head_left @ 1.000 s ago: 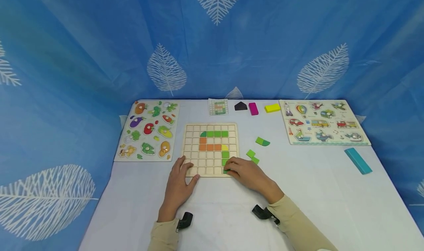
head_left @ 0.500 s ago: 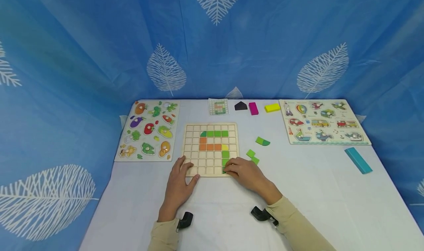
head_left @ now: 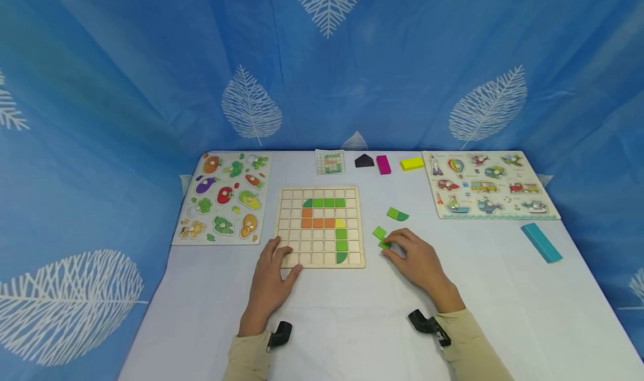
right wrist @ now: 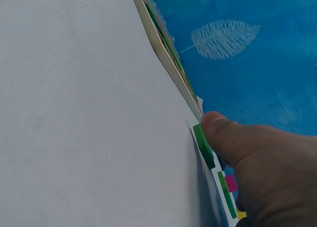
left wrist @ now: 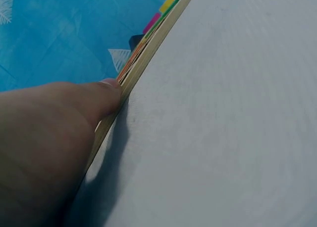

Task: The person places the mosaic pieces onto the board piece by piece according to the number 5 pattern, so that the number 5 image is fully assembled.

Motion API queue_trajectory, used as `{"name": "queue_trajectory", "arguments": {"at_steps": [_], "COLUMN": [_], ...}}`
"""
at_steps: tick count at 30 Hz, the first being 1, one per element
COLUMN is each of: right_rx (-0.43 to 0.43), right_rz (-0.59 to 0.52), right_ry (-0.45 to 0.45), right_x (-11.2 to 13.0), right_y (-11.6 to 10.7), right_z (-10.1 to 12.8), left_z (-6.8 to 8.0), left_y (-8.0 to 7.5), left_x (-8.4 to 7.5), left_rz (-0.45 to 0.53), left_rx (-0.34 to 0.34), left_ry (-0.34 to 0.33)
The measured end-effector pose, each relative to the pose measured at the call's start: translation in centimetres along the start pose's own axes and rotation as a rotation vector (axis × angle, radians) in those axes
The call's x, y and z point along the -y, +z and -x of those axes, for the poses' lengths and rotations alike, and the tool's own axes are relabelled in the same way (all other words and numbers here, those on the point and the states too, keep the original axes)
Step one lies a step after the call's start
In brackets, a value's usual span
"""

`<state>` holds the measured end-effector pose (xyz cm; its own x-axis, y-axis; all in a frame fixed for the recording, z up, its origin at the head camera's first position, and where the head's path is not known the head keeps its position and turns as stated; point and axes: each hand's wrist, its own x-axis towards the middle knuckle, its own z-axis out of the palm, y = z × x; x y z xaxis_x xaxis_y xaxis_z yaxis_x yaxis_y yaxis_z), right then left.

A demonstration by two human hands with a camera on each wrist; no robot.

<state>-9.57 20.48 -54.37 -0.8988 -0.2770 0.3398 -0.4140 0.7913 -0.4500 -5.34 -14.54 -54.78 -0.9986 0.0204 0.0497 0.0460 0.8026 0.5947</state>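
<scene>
Green tile (head_left: 384, 243): in the head view I see it on the table (head_left: 352, 314) just right of the grid board (head_left: 320, 227), under my right hand's (head_left: 417, 261) fingertips, fingers curled onto it.
Left hand (head_left: 271, 277): flat, fingers straight, pressing the board's near-left corner.
Left wrist view: thumb (left wrist: 106, 90) against the board edge.
Right wrist view: thumb (right wrist: 223, 133) touching the tile (right wrist: 203, 145).
Advice: I'd pinch the tile by its edges and keep the board pinned.
Change: half a second ago my right hand was at the board's bottom row; now it's off to the right.
</scene>
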Motion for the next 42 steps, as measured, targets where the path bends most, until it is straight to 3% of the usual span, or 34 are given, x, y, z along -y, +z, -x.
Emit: {"name": "queue_trajectory", "arguments": {"at_steps": [6,17,21,30,35,42], "right_rx": [0.063,0.037,0.044,0.083,0.116,0.138], "right_rz": [0.036,0.011,-0.047,-0.081,-0.036,-0.001], "right_ry": [0.04,0.069,-0.006,-0.279,-0.322,-0.326], "right_x": [-0.2,0.3,1.2,6.3,7.9,8.4], "right_y": [0.2,0.5,1.4,4.4,5.2,5.5], "right_z": [0.4,0.2,0.0,-2.0,-2.9,-3.2], "left_z": [0.0,-0.1,0.1,0.0,-0.1,-0.1], "left_y": [-0.1,0.1,0.1,0.2,0.3,0.3], "left_x": [0.0,0.3,0.2,0.3,0.3,0.3], "left_rz": [0.009,0.005,0.003,0.003,-0.003,-0.001], "left_rx": [0.006,-0.012,-0.009,-0.012,-0.015,-0.021], "left_ry": [-0.005,0.02,0.01,0.009,0.008,0.016]}}
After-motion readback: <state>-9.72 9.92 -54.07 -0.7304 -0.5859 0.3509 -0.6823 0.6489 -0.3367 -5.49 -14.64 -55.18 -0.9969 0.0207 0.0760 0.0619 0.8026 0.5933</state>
